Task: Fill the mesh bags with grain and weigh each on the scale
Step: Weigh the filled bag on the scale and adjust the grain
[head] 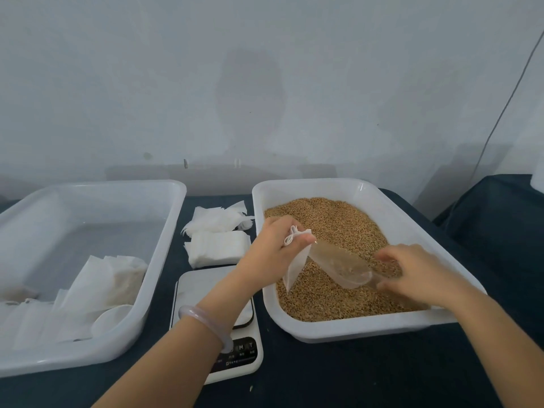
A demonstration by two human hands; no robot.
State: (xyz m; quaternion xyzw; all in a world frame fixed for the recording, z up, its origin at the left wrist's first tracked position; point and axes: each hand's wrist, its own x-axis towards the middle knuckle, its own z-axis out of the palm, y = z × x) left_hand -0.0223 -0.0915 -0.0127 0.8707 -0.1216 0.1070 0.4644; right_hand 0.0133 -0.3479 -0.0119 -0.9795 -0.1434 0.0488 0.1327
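Note:
My left hand [272, 245] pinches the top of a white mesh bag [295, 266] that hangs over the brown grain [338, 225] in the white tray on the right [347, 331]. My right hand [412, 272] grips the handle of a clear plastic scoop [341, 265]. The scoop's tip points into the bag's mouth and a little grain lies in its bowl. A white digital scale [206, 284] sits between the two trays, partly under my left forearm, its plate bare.
A second white tray on the left [164, 260] holds several filled mesh bags [112, 278]. A stack of flat unfilled bags [217, 248] lies behind the scale. Dark cloth covers the table. A wall stands close behind.

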